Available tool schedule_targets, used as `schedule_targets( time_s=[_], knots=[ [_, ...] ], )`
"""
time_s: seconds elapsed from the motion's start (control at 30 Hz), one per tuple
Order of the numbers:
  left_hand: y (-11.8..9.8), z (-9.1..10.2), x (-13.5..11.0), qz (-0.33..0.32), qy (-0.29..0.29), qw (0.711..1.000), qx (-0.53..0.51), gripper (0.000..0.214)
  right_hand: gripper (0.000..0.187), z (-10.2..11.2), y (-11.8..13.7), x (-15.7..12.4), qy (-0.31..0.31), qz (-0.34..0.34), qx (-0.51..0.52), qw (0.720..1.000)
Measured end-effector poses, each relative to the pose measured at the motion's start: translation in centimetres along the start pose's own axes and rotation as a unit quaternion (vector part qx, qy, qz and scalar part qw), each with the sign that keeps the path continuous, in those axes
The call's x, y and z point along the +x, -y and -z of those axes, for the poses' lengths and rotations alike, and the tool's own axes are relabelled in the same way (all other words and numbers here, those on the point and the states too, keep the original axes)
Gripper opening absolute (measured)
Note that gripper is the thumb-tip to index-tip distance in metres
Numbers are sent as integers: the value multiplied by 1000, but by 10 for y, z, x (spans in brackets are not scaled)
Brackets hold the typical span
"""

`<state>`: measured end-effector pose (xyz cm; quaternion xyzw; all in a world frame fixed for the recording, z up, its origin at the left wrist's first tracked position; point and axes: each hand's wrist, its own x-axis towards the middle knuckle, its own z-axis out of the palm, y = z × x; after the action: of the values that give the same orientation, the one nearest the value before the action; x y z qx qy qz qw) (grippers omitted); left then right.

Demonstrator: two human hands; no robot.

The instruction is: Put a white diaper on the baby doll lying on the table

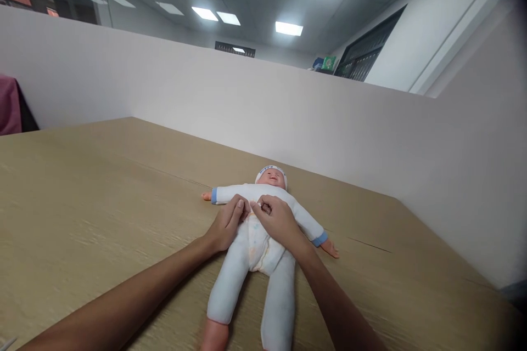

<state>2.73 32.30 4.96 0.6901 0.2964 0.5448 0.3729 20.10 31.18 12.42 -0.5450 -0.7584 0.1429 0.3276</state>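
A baby doll point(307, 218) in a white outfit with blue cuffs and a white printed cap lies on its back, arms spread and feet toward me. A white diaper point(257, 247) with a faint pattern covers its hips over the clothes. At the diaper's waist, on the left side, my left hand point(227, 222) has its fingers curled in against the edge. My right hand point(278, 219) pinches the top front of the diaper, thumb and forefinger together. Both sets of fingertips nearly meet over the doll's belly and partly hide the waistband.
The doll rests on a wooden table point(123, 197) with a low white partition wall point(206, 98) behind it and another wall on the right. A maroon cloth-like item point(9, 105) shows at the far left edge. Something thin and pale pokes in at the bottom left corner.
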Motion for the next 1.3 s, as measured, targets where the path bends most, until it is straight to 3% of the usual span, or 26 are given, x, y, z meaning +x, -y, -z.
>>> schedule_targets(
  time_s=[0.17, 0.4, 0.5, 0.67, 0.8, 0.87, 0.93, 1.03, 1.17, 1.23, 1.3],
  knots=[
    [17, -1, 0, 39, -57, 998, -10, 33, 43, 7, -7, 1, 35, -7, 28, 999],
    [32, 4, 5, 89, -12, 996, -17, 42, 42, 11, -7, 1, 28, -5, 33, 999],
    [33, 4, 6, 86, -10, 996, -23, 43, 39, 9, -6, 0, 2, 2, 23, 1000],
    [29, 5, 5, 67, -31, 997, 2, 42, 17, 6, -11, 2, -35, 11, 32, 999],
    [16, 10, 0, -20, -95, 993, 69, 40, 14, 7, -20, 3, -32, 13, 61, 998],
    [9, 12, -3, -95, -66, 988, 100, 45, 13, 7, -23, 3, -28, 11, 71, 997],
    [5, 14, -5, -148, 0, 981, 123, 53, 11, 6, -24, 4, -43, 9, 73, 996],
    [-1, 15, -5, -156, 62, 973, 157, 63, 5, 7, -18, 3, -118, 14, 59, 991],
    [-17, 19, -10, -143, 75, 968, 191, 63, 9, 17, 11, -23, -239, 26, 33, 970],
    [-30, 22, -17, -150, 80, 969, 181, 57, 13, 24, 29, -51, -212, 31, 63, 975],
    [-45, 27, -28, -166, 116, 966, 162, 49, 12, 29, 44, -85, -119, 38, 100, 987]
  ],
)
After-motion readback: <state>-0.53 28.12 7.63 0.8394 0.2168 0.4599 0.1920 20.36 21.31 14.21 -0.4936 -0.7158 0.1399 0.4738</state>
